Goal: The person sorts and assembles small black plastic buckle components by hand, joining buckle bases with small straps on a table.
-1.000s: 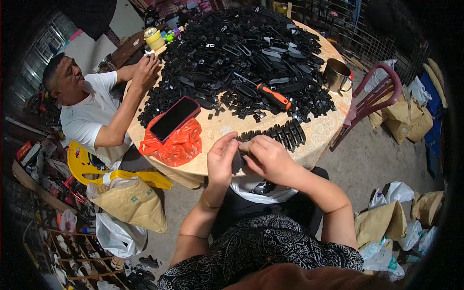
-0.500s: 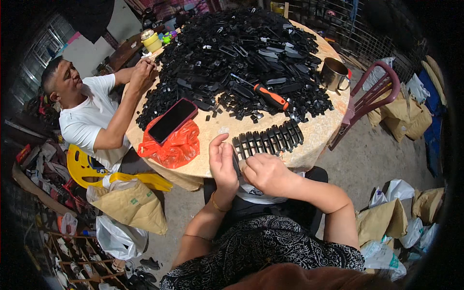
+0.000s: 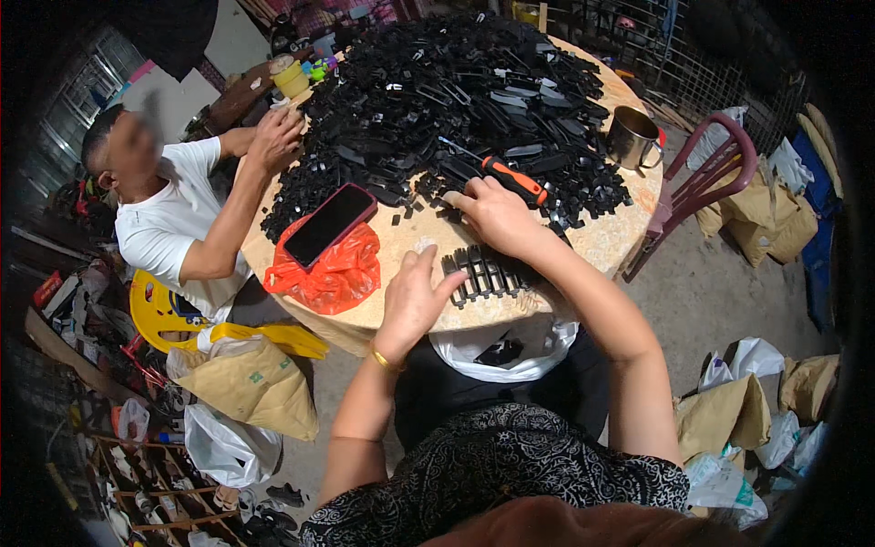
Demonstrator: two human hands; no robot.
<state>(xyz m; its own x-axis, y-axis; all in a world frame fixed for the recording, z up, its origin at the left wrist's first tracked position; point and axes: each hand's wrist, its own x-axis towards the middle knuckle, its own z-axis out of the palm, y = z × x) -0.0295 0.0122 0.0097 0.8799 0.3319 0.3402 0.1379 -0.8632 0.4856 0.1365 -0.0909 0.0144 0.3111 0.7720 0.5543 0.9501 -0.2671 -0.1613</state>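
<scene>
A row of slim black plastic clips [image 3: 488, 273] stands side by side near the front edge of the round table [image 3: 629, 223]. My left hand [image 3: 415, 296] is beside the row's left end, thumb apart from the fingers and nothing visible in it. Stretched over the row, my right hand [image 3: 497, 214] has its fingertips at small black pieces [image 3: 410, 205] on the near edge of a large heap of black plastic parts [image 3: 437, 118]. Its fingers reach out apart, and no held piece shows. Just beyond that hand lies an orange-and-black screwdriver [image 3: 515, 180].
A phone [image 3: 330, 226] rests on a red plastic bag [image 3: 337, 273]. A metal mug [image 3: 633, 137] stands at the right. Below the table edge is a white bag [image 3: 501, 356]. At the left, a co-worker [image 3: 173, 201] has both hands at the heap. A chair [image 3: 702, 173] stands right.
My right hand has moved from beside my left hand, at the row's near end, out to the heap. My left hand has shifted slightly left and down, its thumb now spread.
</scene>
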